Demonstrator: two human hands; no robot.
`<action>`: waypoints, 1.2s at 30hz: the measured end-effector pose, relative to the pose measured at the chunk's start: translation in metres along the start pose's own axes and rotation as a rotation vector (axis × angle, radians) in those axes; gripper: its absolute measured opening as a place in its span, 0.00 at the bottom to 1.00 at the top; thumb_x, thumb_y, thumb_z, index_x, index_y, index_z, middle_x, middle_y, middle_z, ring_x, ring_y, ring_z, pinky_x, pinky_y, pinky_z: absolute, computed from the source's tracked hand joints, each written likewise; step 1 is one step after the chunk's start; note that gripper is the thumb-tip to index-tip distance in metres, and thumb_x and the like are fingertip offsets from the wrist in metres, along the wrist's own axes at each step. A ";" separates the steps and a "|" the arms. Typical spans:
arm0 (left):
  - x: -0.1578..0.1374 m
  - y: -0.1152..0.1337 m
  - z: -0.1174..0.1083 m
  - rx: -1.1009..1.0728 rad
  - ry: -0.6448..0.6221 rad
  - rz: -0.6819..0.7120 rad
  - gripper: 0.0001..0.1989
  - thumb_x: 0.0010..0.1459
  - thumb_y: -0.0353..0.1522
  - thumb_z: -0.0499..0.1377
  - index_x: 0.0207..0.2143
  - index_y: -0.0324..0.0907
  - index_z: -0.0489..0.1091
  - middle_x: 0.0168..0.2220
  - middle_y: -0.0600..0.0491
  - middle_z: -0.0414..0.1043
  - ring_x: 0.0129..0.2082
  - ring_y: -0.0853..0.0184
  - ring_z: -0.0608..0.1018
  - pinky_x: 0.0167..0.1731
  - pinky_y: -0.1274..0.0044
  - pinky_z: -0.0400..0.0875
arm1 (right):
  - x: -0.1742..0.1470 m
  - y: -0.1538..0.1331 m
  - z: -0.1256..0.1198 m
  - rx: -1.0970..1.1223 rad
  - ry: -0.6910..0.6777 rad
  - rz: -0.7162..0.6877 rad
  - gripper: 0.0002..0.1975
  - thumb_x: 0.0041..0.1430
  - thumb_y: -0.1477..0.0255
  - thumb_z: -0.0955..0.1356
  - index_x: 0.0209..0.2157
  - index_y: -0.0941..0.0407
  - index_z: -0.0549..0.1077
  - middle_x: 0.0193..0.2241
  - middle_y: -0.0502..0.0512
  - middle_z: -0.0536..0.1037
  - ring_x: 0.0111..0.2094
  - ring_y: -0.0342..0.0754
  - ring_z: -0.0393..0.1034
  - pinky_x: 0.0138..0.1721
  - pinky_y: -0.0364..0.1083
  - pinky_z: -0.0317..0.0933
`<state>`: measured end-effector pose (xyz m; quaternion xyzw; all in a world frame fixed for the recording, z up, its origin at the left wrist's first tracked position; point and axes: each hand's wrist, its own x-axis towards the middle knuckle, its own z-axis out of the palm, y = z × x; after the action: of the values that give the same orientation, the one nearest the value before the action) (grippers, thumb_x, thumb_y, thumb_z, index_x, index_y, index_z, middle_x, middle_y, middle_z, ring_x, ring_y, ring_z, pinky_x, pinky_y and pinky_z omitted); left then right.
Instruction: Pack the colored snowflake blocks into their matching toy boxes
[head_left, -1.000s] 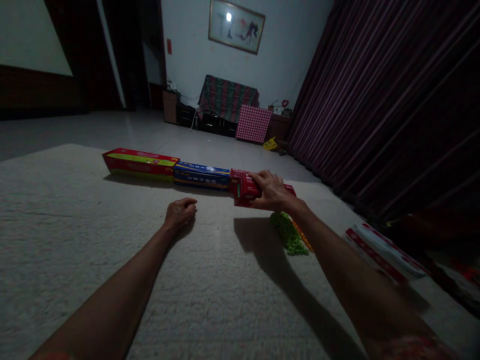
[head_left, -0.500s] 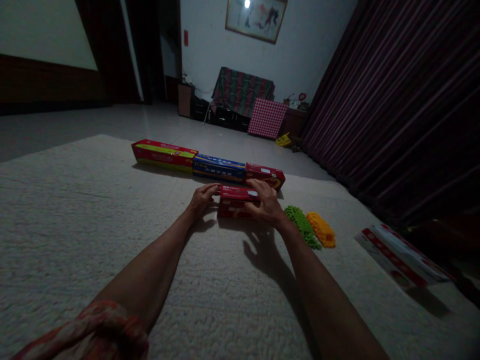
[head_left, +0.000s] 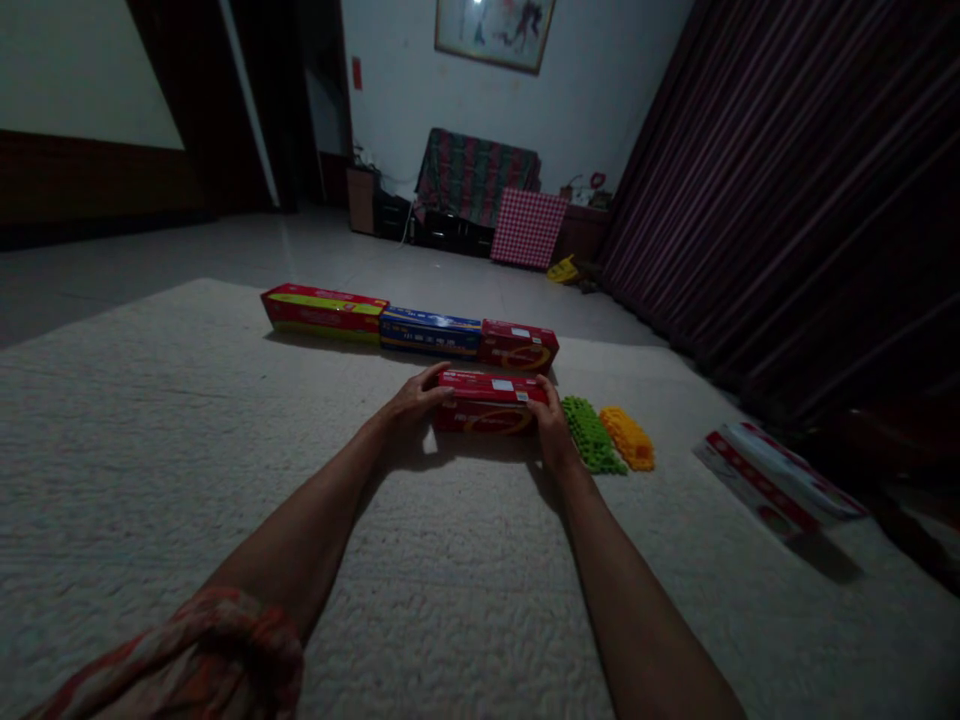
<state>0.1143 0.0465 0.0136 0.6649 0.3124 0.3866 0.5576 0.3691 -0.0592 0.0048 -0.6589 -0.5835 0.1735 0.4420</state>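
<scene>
A red cardboard box (head_left: 487, 405) lies on the pale quilted cover, its long side facing me. My left hand (head_left: 418, 397) grips its left end, thumb at the front and fingers behind. At the right end, my right hand (head_left: 550, 420) holds the box the same way. Just behind it is a row of boxes set end to end: a long red and yellow box (head_left: 324, 314), a blue box (head_left: 430, 333) and another red box (head_left: 518, 345). A green bumpy bundle (head_left: 592, 436) and an orange one (head_left: 628, 438) lie right of my right hand.
A white and red carton (head_left: 776, 480) stands farther right on the quilted cover (head_left: 450, 580). Beyond its far edge is a tiled floor, with a low cabinet (head_left: 450, 232) and a checked pink panel (head_left: 529, 228). A dark purple curtain (head_left: 720, 200) hangs along the right.
My right hand has moved from over the box's front to its right end. My left hand has closed round the left end. The view has shifted slightly.
</scene>
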 end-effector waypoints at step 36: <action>-0.034 0.055 0.017 0.482 -0.225 0.149 0.33 0.40 0.39 0.69 0.52 0.41 0.77 0.55 0.39 0.74 0.58 0.41 0.74 0.61 0.55 0.67 | -0.051 -0.030 -0.024 0.420 -0.028 0.202 0.53 0.38 0.68 0.63 0.71 0.48 0.53 0.55 0.55 0.76 0.54 0.61 0.72 0.55 0.57 0.70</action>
<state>0.1113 -0.0008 0.0609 0.8384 0.2817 0.2646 0.3844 0.3557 -0.1180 0.0266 -0.6050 -0.4716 0.3437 0.5417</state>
